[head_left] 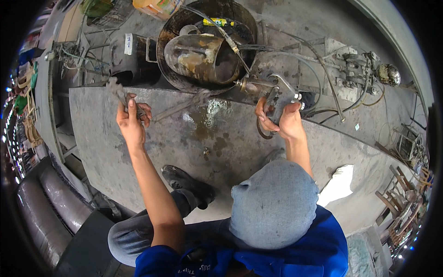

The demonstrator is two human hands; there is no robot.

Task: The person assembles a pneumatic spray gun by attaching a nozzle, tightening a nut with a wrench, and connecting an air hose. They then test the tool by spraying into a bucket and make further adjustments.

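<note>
In the raised left hand [134, 121], fingers and thumb close around a worn brush [122, 98] with grey, frayed bristles. My right hand [290, 122] grips a dirty metal tool [276, 104], with the thumb on one side and fingers on the other. Its stained cylindrical body [256, 86] points left toward the tub, and a curved silver arm bends over it. The exact kind of tool cannot be made out. A second frayed brush [177, 109] with a long flat handle lies between my hands on the grey metal table [161, 138], beside a wet patch.
Behind the table stands a round, blackened tub [161, 51] holding a rusty cut-open metal cylinder [191, 57] and a yellow bottle [216, 22]. A black container [124, 57] stands left of it. Hoses [318, 57] run along the right. A white cloth [338, 184] lies right; a small metal piece [206, 151] sits centrally.
</note>
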